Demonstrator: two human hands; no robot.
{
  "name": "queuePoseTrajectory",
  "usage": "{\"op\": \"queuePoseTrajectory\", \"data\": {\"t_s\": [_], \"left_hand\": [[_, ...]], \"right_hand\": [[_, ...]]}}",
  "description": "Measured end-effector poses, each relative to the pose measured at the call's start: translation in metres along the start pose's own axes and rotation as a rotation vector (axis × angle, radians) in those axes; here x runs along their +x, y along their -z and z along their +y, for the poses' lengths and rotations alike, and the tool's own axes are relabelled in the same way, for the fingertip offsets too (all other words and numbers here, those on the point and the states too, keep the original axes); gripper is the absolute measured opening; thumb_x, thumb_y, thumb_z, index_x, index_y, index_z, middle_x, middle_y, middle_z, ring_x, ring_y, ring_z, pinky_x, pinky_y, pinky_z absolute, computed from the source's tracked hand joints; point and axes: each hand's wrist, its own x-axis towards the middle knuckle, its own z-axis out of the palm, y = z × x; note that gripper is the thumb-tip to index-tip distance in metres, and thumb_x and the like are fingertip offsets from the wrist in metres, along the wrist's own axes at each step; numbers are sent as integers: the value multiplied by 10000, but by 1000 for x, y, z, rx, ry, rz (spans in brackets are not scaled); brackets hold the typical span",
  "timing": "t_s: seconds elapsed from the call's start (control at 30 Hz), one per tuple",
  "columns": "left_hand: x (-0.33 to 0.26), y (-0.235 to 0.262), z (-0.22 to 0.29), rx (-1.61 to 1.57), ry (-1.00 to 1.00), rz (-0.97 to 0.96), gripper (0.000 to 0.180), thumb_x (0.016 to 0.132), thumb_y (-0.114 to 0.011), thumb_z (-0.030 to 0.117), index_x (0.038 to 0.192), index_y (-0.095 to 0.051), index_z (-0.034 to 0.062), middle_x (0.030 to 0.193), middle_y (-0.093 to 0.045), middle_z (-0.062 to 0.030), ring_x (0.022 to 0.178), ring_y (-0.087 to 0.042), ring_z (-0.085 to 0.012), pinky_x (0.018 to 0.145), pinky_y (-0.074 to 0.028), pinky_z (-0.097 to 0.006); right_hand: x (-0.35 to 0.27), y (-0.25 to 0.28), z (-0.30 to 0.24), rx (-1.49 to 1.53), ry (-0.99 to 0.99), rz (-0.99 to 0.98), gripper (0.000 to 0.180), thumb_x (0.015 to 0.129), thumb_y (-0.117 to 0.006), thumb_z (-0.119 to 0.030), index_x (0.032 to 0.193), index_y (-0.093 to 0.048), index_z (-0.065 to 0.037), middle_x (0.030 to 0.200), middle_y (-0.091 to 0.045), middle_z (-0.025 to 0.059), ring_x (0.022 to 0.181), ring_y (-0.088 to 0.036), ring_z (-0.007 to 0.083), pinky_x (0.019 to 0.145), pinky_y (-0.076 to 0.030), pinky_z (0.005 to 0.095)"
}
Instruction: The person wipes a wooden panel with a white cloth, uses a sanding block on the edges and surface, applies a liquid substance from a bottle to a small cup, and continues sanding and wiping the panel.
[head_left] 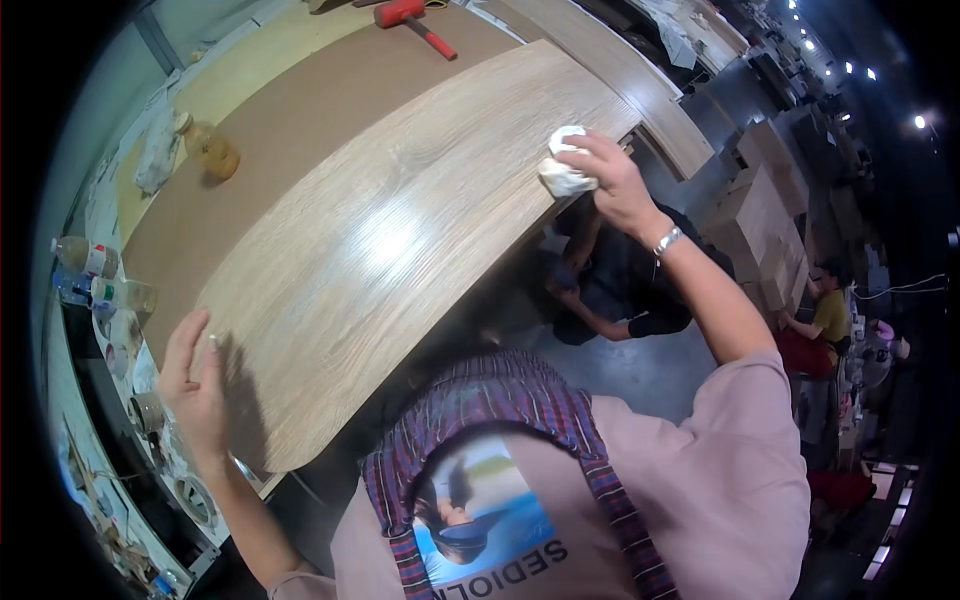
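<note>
A long wood-grain board (400,190) with rounded corners at its left end lies slantwise across the bench in front of me. Toward the board's far right end, my right hand (618,180) is closed round a crumpled white cloth (568,178), which rests on the surface by the near edge. My left hand (195,385) is at the rounded left end, fingers apart and holding nothing; its shadow falls on the board. Whether that hand touches the board I cannot tell.
A red mallet (420,28) lies on the brown sheet (330,100) behind the board. At the left stand a bottle of yellowish liquid (208,148) and clear plastic bottles (100,270). A person in dark clothes (620,275) crouches below the right end; cardboard boxes (755,230) stand farther right.
</note>
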Motion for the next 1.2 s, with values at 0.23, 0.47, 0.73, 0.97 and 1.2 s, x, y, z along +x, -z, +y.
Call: {"op": "queuePoseTrajectory", "data": {"t_s": [0.23,0.47,0.73,0.97,1.2], "left_hand": [[35,-136,183,-46,-511,-109,610,758,-719,47,1351,-574,34,1187,-662,-184,1142,-615,-357,1004,-461,-405],[98,-127,62,347,-357,155,449,786,-606,29,1235,-615,43,1065,-645,-143,1013,-571,-325,921,-444,-414],[99,-127,65,369,-301,145,395,826,-594,91,1216,-615,29,1078,-644,-176,1012,-563,-352,928,-452,-419],[98,-131,65,309,-270,145,359,831,-596,133,1175,-628,38,1063,-651,-156,963,-566,-347,887,-465,-414],[95,-132,64,310,-285,207,320,839,-593,153,1144,-636,66,1020,-658,-113,959,-575,-322,859,-480,-416]], "right_hand": [[45,-16,-166,1158,46,178,799,899,-710,-245,1541,-282,-39,1550,-344,203,1391,-410,319,1141,-349,417],[15,-55,-197,401,211,99,889,759,-712,-517,1448,-438,-26,1536,-389,198,1407,-401,340,1146,-311,514],[3,-54,-194,272,382,52,673,827,-677,-318,1418,-491,-54,1530,-433,133,1397,-430,269,1133,-325,448],[-15,-66,-191,479,527,187,344,834,-604,-104,1165,-673,-39,1414,-565,145,1335,-523,274,1081,-440,416],[-21,-55,-203,1316,-418,-146,168,895,-715,-153,840,-696,5,662,-639,103,560,-607,162,517,-477,268]]}}
